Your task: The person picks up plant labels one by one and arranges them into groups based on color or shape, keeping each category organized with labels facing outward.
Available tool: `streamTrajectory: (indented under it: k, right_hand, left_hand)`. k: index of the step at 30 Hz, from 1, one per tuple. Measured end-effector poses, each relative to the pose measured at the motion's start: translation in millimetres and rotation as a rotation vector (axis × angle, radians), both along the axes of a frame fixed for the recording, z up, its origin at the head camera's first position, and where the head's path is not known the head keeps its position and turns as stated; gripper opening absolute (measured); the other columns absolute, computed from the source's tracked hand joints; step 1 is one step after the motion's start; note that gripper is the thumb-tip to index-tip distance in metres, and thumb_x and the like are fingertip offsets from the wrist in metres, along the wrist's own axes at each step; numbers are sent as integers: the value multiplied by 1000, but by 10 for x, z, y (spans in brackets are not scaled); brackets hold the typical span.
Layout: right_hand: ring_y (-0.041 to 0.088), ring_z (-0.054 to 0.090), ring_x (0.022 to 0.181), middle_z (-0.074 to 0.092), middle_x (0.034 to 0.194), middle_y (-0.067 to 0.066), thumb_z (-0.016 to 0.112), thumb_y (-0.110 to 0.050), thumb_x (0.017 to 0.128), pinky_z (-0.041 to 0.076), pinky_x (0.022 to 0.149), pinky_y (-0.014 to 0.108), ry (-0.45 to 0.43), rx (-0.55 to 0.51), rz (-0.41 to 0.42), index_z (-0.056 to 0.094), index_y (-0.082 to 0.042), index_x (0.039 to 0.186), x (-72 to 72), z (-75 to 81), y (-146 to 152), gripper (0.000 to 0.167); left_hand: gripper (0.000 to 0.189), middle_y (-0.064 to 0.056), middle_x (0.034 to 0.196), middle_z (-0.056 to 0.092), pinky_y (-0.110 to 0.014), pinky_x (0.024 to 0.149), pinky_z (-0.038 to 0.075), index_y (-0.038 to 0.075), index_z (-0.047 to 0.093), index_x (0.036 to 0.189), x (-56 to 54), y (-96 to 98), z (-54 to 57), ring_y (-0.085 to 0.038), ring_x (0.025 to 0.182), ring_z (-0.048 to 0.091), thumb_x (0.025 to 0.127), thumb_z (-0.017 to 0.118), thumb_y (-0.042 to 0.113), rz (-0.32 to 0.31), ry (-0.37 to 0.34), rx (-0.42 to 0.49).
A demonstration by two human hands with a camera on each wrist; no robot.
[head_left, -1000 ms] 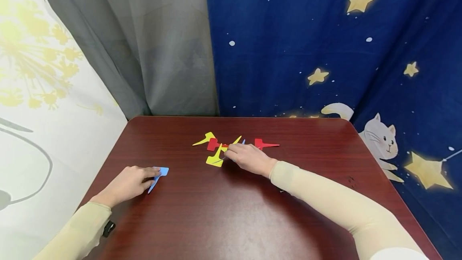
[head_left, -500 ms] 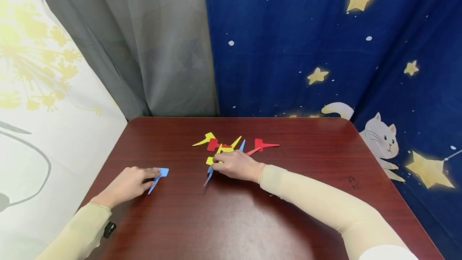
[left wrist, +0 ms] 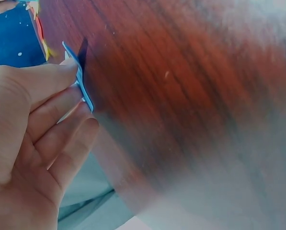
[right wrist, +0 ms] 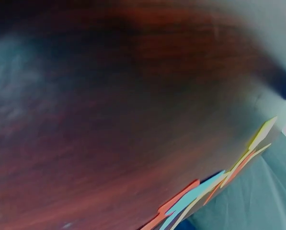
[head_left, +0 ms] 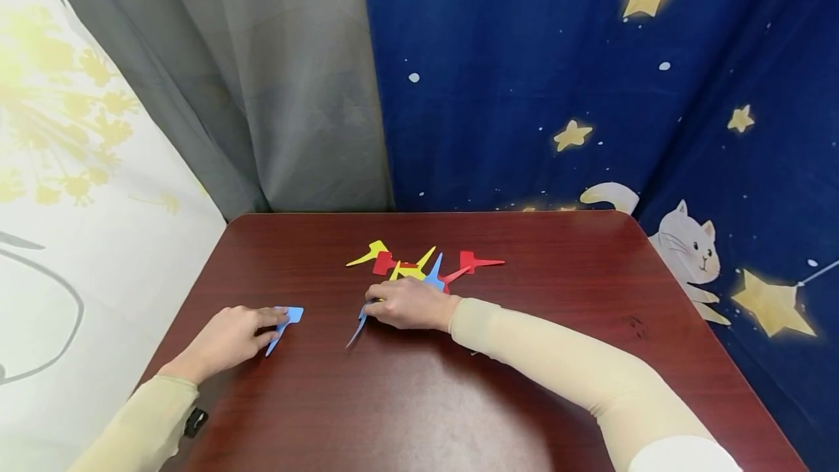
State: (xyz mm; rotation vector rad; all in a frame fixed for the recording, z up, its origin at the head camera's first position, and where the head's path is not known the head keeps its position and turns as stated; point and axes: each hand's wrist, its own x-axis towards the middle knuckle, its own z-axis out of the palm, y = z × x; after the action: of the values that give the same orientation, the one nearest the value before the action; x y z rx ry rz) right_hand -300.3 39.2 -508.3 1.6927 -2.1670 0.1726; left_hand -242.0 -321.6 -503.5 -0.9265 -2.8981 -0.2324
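At the left of the table my left hand [head_left: 229, 337] pinches a blue T-shaped plant label [head_left: 295, 314]. The left wrist view shows the thumb and fingertips on that label [left wrist: 84, 88], seen nearly edge-on close over the wood. My right hand [head_left: 413, 303], in the middle, pinches a second blue plant label [head_left: 357, 330] whose pointed stem slants down to the left. Behind the right hand lies a loose group of labels, among them a blue label [head_left: 435, 275], a red label [head_left: 475, 262] and a yellow label [head_left: 370, 253]. The hand hides part of the group.
The dark red wooden table [head_left: 557, 253] has its far edge against a grey curtain [head_left: 314, 93] and a blue star-patterned curtain [head_left: 491, 93]. A light patterned wall covering [head_left: 79, 253] stands at the left. In the right wrist view several labels, including a yellow one [right wrist: 262, 134], show at lower right.
My right hand has drawn a blue label out of the group, moving left and toward me. The labels it had covered now show. The left hand keeps its place and grip.
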Motion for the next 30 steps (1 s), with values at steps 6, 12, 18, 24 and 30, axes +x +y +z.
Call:
streamTrajectory:
  k: [6, 12, 18, 24, 30]
  right_hand:
    - [7, 63, 96, 65, 113, -1, 60, -22, 98, 54, 77, 21, -49, 33, 4, 74, -21, 108, -11, -1, -64, 17]
    - [6, 65, 97, 70, 109, -3, 68, -17, 93, 53, 80, 19, -217, 24, -159, 79, -21, 109, -5, 27, -94, 20]
    - [5, 65, 98, 72, 108, -3, 71, -16, 91, 51, 85, 14, -411, -24, -288, 80, -16, 111, 5, 54, -269, 22]
    - [3, 61, 87, 70, 99, -3, 75, -13, 88, 49, 74, 11, -502, -27, -369, 80, -14, 107, 24, 94, -357, 19]
    - [1, 54, 77, 67, 94, -3, 75, -14, 88, 46, 64, 11, -468, -15, -380, 81, -16, 104, 23, 87, -355, 17]
  left_hand:
    - [36, -5, 124, 71, -23, 51, 36, 9, 76, 119, 19, 23, -7, -20, 80, 71, 83, 81, 12, 26, -3, 0]
    - [34, -5, 122, 71, -27, 57, 44, 11, 77, 118, -39, 77, 23, -22, 87, 72, 84, 80, 12, -13, 12, 7]
    - [35, -4, 123, 71, -24, 54, 39, 12, 77, 117, 34, -1, 43, -22, 84, 71, 83, 80, 12, 29, -17, -4]
    - [33, -3, 123, 71, -28, 57, 45, 11, 77, 117, 70, -29, 24, -26, 90, 73, 84, 77, 8, 46, -15, 13]
    - [36, -4, 117, 73, -35, 62, 50, 11, 76, 120, 51, 49, -8, -23, 84, 72, 85, 76, 6, 75, -6, 44]
